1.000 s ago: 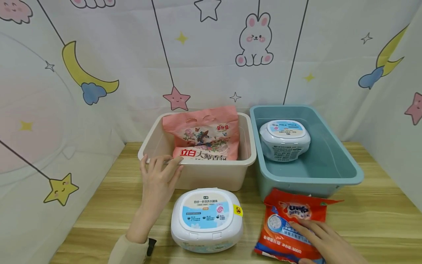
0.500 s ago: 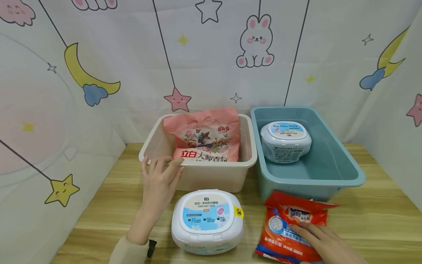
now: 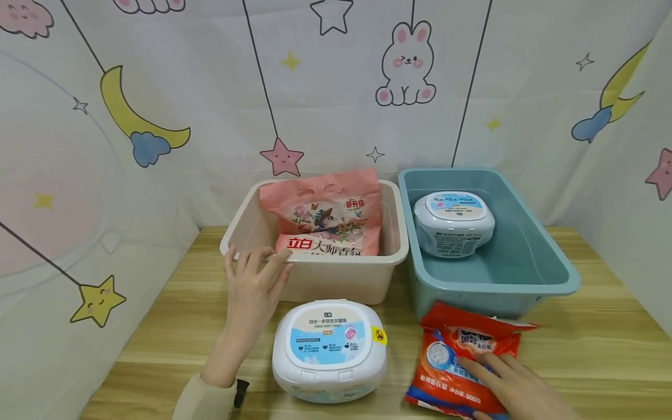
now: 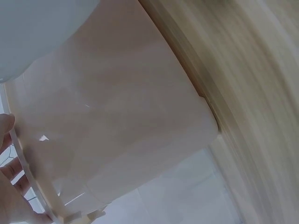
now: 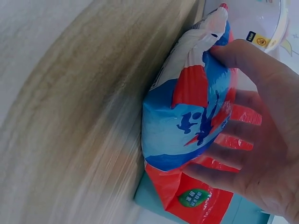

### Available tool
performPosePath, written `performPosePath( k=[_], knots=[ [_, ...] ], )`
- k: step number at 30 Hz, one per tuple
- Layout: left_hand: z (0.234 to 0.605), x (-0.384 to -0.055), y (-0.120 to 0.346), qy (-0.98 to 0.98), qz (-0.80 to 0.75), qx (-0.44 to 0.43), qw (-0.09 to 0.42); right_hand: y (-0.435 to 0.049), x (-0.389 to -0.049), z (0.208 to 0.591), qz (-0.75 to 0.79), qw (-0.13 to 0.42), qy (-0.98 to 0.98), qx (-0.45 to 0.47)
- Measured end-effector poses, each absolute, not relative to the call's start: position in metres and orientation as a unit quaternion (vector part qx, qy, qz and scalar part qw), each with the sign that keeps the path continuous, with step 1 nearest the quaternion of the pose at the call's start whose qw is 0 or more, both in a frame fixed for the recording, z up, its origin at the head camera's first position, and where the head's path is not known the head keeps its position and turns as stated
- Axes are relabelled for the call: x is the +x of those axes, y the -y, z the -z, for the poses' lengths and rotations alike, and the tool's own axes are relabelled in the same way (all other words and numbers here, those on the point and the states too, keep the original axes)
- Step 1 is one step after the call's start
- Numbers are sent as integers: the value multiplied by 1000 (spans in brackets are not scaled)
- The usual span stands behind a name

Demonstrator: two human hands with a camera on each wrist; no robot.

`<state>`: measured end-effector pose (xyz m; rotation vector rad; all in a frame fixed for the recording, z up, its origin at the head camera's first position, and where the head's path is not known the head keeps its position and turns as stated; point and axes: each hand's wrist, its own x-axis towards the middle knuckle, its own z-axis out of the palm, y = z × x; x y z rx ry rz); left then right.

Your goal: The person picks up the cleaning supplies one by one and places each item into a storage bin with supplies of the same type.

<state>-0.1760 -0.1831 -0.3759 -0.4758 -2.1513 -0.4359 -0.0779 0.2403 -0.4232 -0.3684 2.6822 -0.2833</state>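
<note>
Red bag [image 3: 438, 379] lay on the table [image 3: 152, 356] just before the teal bin [image 3: 493, 288], top end toward it, under the spread, unclenched fingers of the nearer right hand [image 3: 517, 388], while left hand [image 3: 249, 294] fingers gripped the cream bin [image 3: 336, 283].

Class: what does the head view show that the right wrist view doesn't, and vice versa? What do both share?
Only the head view: the pink bag in the cream bin, whose rim the left hand grips.
Only the right wrist view: dark figures on one side of the red bag.
Both: that red bag, the right hand touching it, the teal bin, the yellow-stickered white tub.
</note>
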Motion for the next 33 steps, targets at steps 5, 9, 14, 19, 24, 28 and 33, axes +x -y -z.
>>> performPosePath(
  k=[5, 9, 14, 19, 24, 28, 33],
  knots=[
    [376, -176, 183, 863, 176, -192, 433, -237, -80, 421, 104, 213, -963, -132],
    [375, -176, 183, 864, 177, -191, 431, -235, -81, 421, 105, 217, -961, -136],
    [375, -175, 184, 865, 176, -191, 429, -235, -81, 422, 106, 216, -961, -138],
    [376, -176, 184, 866, 171, -190, 429, -236, -81, 426, 103, 208, -962, -144],
    [376, -175, 184, 867, 171, -189, 429, -237, -81, 430, 100, 205, -963, -142],
    [376, -176, 184, 864, 172, -191, 433, -235, -80, 428, 90, 195, -965, -150],
    [376, -176, 184, 864, 171, -191, 434, -235, -79, 424, 72, 179, -965, -177]
  ],
)
